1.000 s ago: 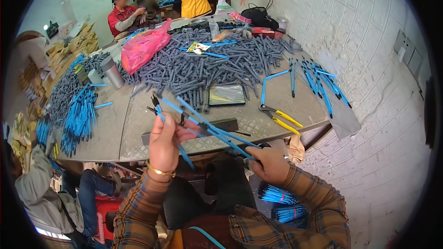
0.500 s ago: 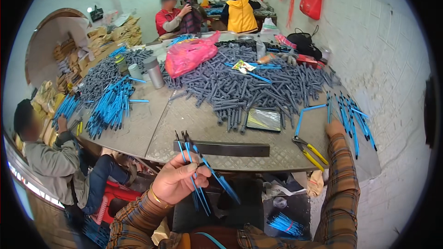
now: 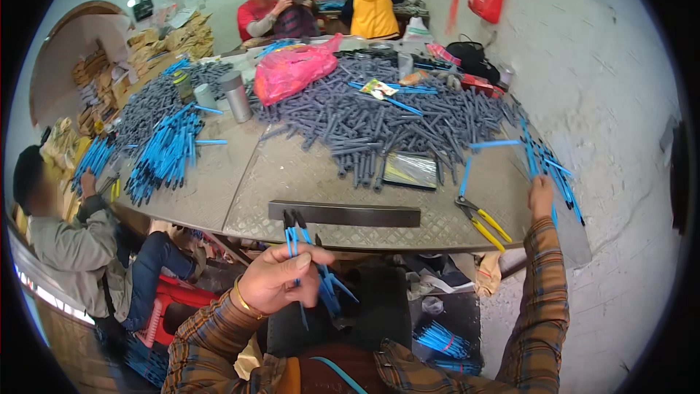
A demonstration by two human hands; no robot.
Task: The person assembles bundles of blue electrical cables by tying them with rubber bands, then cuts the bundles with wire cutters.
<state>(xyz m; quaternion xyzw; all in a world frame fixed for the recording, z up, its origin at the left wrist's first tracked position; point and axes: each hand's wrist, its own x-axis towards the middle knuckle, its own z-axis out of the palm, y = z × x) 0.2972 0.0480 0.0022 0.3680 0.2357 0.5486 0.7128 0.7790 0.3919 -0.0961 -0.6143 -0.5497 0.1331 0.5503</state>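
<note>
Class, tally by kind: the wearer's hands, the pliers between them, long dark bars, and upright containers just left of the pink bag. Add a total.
Left hand and right hand: 2
Yellow-handled pliers: 1
Long dark bar: 1
Bottle, cup and flask: 3
Total: 7

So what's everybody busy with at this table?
A person in a brown plaid shirt holds several slim blue, black-tipped rods in the left hand, in front of the table's near edge. The right hand is at more blue rods at the table's right end; its grip is unclear. Yellow-handled pliers lie nearby, before a heap of grey ribbed tubular pieces.
</note>
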